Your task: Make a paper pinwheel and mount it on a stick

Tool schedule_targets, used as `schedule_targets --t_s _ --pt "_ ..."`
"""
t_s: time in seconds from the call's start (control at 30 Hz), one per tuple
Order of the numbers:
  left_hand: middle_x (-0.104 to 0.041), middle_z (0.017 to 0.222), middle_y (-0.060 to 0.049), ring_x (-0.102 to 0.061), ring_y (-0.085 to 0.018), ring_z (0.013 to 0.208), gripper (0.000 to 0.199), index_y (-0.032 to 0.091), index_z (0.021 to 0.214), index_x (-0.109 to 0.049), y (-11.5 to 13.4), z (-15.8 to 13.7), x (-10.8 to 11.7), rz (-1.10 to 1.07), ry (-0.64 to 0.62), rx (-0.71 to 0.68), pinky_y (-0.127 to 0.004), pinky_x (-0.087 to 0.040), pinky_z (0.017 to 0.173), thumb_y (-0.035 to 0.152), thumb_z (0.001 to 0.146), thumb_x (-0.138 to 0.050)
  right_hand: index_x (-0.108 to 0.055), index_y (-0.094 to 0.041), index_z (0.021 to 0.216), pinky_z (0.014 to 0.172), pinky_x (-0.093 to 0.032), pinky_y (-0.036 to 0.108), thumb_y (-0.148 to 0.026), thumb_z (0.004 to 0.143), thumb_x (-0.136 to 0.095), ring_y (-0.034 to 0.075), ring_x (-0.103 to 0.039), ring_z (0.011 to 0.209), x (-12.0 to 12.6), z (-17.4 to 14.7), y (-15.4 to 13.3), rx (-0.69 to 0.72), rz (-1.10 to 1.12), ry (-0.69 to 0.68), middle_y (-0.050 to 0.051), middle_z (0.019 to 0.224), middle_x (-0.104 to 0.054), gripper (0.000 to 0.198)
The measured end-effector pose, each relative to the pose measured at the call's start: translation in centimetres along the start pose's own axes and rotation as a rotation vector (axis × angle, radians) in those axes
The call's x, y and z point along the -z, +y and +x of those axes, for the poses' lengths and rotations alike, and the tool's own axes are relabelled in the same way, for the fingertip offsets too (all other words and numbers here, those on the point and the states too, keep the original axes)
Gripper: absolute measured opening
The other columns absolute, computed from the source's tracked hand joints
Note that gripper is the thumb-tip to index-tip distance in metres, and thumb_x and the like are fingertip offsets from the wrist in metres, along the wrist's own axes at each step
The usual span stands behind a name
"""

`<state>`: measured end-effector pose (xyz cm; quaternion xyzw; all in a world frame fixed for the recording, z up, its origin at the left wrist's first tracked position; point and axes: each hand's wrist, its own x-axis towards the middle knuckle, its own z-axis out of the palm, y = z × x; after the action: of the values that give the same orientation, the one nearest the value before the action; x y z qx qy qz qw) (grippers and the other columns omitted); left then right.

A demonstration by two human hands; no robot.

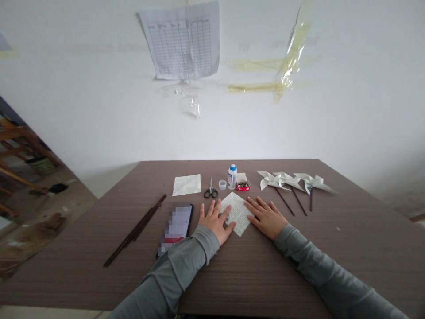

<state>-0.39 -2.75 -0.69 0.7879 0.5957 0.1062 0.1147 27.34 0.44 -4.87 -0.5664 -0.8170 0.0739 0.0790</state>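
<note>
A square sheet of paper (239,215) with lines of writing lies turned like a diamond on the brown table, between my hands. My left hand (214,221) rests flat with fingers spread, some of them over the paper's left side. On the other side, my right hand (266,217) lies with its fingers stretched out and its fingertips at the paper's right edge. Neither hand grips anything. Just beyond the paper are black-handled scissors (210,189), a small clear cup (222,184), a white glue bottle (232,177) with a blue cap, and a red box (243,185) of small metal pieces.
Paper pinwheels (292,181) on dark sticks lie at the back right. More paper (186,184) sits at the back left. Dark sticks (134,230) and a phone (175,228) are left of my hands. The table (332,266) meets a white wall with a taped printed sheet (182,42).
</note>
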Motion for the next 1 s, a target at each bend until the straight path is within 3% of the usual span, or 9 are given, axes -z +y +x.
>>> schedule_targets --t_s 0.27,0.5,0.7,1.0 --pt "-0.062 0.204 -0.016 -0.050 -0.056 0.193 0.065 0.037 0.184 -0.081 0.1 0.2 0.3 0.010 -0.020 0.002 -0.090 -0.027 0.161 0.045 0.119 -0.082 -0.062 -0.042 0.197 0.154 -0.042 0.089 -0.045 0.127 -0.062 0.047 -0.046 0.196 -0.2 0.1 -0.1 -0.032 0.034 -0.013 0.008 0.207 -0.054 0.070" --pt "-0.071 0.196 -0.018 -0.052 -0.056 0.190 0.061 0.033 0.175 -0.088 0.4 0.5 1.3 0.033 -0.004 0.044 -0.092 -0.030 0.159 0.044 0.115 -0.092 -0.079 -0.033 0.183 0.150 -0.051 0.086 -0.039 0.121 -0.067 0.047 -0.064 0.185 0.4 0.6 -0.3 0.017 0.072 0.067 0.015 0.196 -0.070 0.063" --pt "-0.075 0.190 -0.020 -0.059 -0.054 0.186 0.044 0.027 0.161 -0.094 0.6 0.6 2.2 -0.002 0.050 0.062 -0.088 -0.037 0.158 0.032 0.118 -0.087 -0.083 -0.035 0.177 0.148 -0.059 0.078 -0.040 0.122 -0.066 0.043 -0.074 0.174 0.7 0.8 0.2 0.033 0.089 0.147 0.013 0.186 -0.080 0.057" --pt "-0.068 0.198 -0.018 -0.053 -0.053 0.189 0.055 0.031 0.178 -0.085 -1.8 1.6 1.9 0.074 0.151 0.153 -0.090 -0.035 0.157 0.042 0.125 -0.075 -0.083 -0.027 0.177 0.145 -0.063 0.068 -0.042 0.127 -0.058 0.043 -0.081 0.166 1.0 1.0 1.1 0.007 0.165 0.197 0.017 0.177 -0.086 0.057"
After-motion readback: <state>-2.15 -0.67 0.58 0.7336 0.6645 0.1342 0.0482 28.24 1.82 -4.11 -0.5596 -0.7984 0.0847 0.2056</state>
